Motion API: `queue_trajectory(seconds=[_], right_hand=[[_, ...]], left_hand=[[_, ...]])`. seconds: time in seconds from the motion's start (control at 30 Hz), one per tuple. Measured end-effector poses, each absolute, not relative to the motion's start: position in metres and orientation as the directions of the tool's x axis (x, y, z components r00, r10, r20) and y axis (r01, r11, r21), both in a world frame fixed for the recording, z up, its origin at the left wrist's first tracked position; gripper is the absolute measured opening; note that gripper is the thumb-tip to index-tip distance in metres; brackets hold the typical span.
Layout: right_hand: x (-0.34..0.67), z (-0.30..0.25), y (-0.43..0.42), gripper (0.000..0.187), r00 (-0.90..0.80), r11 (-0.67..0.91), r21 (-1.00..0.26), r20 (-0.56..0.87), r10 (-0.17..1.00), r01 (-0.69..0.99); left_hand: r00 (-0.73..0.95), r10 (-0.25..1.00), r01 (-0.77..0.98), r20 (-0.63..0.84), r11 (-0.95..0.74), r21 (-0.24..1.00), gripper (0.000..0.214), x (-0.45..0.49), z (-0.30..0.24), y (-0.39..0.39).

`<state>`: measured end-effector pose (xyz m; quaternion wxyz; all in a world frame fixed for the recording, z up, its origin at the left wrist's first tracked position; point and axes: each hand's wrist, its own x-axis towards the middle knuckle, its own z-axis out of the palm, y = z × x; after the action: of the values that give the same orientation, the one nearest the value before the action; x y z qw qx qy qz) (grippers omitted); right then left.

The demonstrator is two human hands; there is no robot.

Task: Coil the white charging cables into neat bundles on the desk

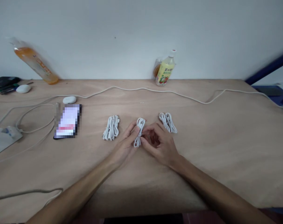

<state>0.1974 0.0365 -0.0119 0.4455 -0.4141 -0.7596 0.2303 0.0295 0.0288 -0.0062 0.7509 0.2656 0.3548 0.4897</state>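
A coiled white cable (139, 133) is held upright above the table between the thumb and fingers of my left hand (126, 143). My right hand (161, 143) is at the coil's right side, its fingers curled and thumb and forefinger close to the middle of the bundle. Something thin, perhaps a tie, shows between those fingertips, too small to make out. To the left lies a pile of coiled white cables (111, 128). On the other side, just beyond my right hand, more bundled white cable (168, 122) rests on the wood.
A phone (68, 121) and a white earbud case (69, 100) lie at left. A long white cord (141, 89) crosses the back of the table (202, 149). An orange drink bottle (36, 63) and a yellow-labelled bottle (166, 69) stand by the wall. A power strip (6, 137) sits far left.
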Motion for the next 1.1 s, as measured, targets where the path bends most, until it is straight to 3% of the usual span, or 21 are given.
queue_trajectory(seconds=[0.17, 0.37, 0.53, 0.73, 0.87, 1.1], right_hand=[[0.199, -0.014, 0.037, 0.005, -0.294, 0.616, -0.619, 0.548, 0.783, 0.487], [0.202, -0.018, 0.040, 0.016, -0.331, 0.660, -0.560, 0.581, 0.744, 0.500], [0.200, -0.014, 0.041, 0.015, -0.317, 0.590, -0.708, 0.499, 0.807, 0.387], [0.199, -0.007, 0.043, 0.018, -0.259, 0.284, -0.950, 0.245, 0.935, 0.128], [0.200, -0.005, 0.047, 0.020, -0.274, 0.175, -0.984, 0.160, 0.948, 0.031], [0.200, -0.009, 0.048, 0.015, -0.257, 0.165, -0.986, 0.150, 0.955, 0.038]], left_hand=[[0.244, 0.937, -0.528, -0.252, 0.346, 0.775, 0.044, 0.026, -0.011, 0.031], [0.202, 0.967, -0.400, -0.157, 0.228, 0.888, 0.041, 0.022, -0.015, 0.034], [0.211, 0.971, -0.373, -0.110, 0.184, 0.909, 0.044, 0.022, -0.017, 0.034], [0.241, 0.969, -0.298, -0.048, 0.121, 0.947, 0.049, 0.019, -0.014, 0.038], [0.243, 0.970, -0.280, -0.028, 0.097, 0.955, 0.049, 0.019, -0.013, 0.037], [0.186, 0.981, -0.314, -0.059, 0.116, 0.942, 0.056, 0.018, -0.014, 0.040]])
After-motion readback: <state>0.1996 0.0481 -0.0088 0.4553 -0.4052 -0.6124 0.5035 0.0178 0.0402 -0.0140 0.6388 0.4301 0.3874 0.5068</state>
